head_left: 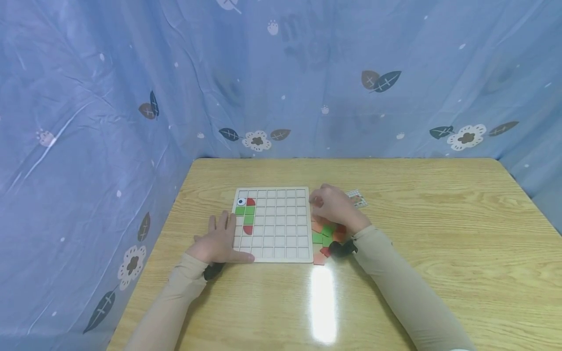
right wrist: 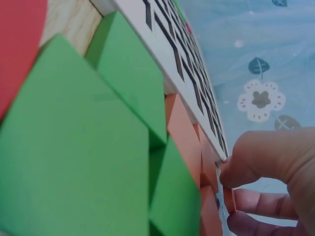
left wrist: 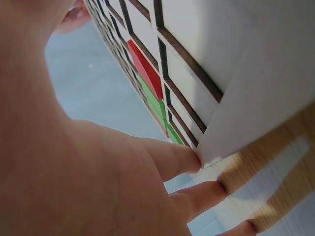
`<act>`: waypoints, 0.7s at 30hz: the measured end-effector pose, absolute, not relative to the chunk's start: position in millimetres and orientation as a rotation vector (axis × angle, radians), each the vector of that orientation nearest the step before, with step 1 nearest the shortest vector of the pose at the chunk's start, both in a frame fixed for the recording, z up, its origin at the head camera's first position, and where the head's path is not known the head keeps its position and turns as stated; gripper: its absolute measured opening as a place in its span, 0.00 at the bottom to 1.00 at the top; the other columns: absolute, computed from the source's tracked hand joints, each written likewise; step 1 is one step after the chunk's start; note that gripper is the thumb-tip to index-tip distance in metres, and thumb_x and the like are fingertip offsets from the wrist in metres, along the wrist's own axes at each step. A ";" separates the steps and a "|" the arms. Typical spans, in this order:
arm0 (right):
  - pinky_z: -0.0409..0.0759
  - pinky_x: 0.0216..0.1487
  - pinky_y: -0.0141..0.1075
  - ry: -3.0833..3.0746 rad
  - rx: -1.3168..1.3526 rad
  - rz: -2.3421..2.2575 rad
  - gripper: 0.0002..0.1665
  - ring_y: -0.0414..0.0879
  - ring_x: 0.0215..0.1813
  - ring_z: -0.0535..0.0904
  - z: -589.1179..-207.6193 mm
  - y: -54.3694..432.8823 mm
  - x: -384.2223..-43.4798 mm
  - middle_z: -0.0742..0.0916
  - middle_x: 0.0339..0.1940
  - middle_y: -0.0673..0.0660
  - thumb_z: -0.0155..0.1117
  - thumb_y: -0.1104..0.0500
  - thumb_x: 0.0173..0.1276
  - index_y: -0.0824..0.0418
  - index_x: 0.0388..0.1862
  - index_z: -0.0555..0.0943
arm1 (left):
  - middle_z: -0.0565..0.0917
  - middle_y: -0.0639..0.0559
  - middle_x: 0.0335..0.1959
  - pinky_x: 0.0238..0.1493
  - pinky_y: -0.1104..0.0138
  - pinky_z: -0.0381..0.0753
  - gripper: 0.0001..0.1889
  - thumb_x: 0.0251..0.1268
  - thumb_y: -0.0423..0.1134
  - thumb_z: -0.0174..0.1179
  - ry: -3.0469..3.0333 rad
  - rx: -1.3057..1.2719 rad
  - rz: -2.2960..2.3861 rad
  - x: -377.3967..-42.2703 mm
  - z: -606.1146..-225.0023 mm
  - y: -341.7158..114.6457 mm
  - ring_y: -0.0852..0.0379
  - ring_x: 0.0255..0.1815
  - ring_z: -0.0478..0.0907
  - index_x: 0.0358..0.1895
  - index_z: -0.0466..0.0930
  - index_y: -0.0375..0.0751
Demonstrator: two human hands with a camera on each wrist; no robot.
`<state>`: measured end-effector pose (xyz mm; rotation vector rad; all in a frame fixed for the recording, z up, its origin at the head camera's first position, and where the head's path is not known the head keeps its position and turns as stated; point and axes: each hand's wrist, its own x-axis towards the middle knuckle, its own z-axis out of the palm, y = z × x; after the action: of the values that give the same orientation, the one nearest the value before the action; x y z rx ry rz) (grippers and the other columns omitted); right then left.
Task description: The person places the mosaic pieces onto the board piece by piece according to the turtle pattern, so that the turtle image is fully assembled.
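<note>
A white grid board lies on the table. Along its left side sit an eye tile, several green tiles and two red tiles in the cells. My left hand rests at the board's left edge, fingers spread and thumb across the front left corner. In the left wrist view its fingertips touch the board's corner and the wood. Beside the board's right edge, my right hand pinches a small orange tile between thumb and fingers, above the loose tiles.
Loose green tiles, orange tiles and a red tile lie in a pile along the board's right side, partly under my right wrist. A small printed grid card lies behind that hand. Blue patterned curtain hangs behind the table.
</note>
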<state>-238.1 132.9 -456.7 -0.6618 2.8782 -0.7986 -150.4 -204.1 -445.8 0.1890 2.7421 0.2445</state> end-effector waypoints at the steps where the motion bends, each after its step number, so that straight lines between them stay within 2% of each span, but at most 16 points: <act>1: 0.80 0.47 0.45 2.878 -0.658 -0.803 0.17 0.50 0.42 0.79 -456.6 132.9 -238.1 0.84 0.43 0.55 0.66 0.63 0.66 0.57 0.54 0.88 | 0.44 0.29 0.85 0.55 0.13 0.56 0.75 0.45 0.77 0.72 2.742 0.190 0.246 -150.5 -445.5 -204.0 0.19 0.82 0.40 0.84 0.42 0.31; 6: 0.81 0.49 0.45 2.871 -0.660 -0.839 0.18 0.49 0.43 0.79 -454.9 130.6 -236.8 0.84 0.45 0.54 0.65 0.64 0.64 0.57 0.53 0.89 | 0.45 0.29 0.85 0.55 0.13 0.55 0.75 0.44 0.77 0.72 2.744 0.191 0.255 -150.4 -444.3 -203.9 0.19 0.82 0.40 0.84 0.42 0.31; 13: 0.78 0.45 0.41 2.873 -0.812 -0.834 0.11 0.46 0.40 0.76 -455.3 118.1 -230.7 0.82 0.39 0.51 0.66 0.62 0.64 0.55 0.44 0.89 | 0.44 0.29 0.85 0.55 0.13 0.55 0.75 0.45 0.77 0.72 2.736 0.192 0.257 -150.2 -444.9 -204.9 0.19 0.82 0.40 0.84 0.41 0.31; 21: 0.78 0.41 0.37 2.900 -0.961 -0.874 0.06 0.43 0.37 0.75 -455.5 98.7 -222.1 0.83 0.35 0.49 0.69 0.61 0.66 0.57 0.40 0.88 | 0.43 0.29 0.85 0.55 0.13 0.55 0.75 0.45 0.77 0.71 2.737 0.199 0.251 -152.2 -446.8 -205.7 0.19 0.82 0.39 0.84 0.41 0.32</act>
<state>-222.1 98.7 -455.5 -0.9615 2.8995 -0.8743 -152.2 -205.7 -446.8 0.1987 2.7372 0.2505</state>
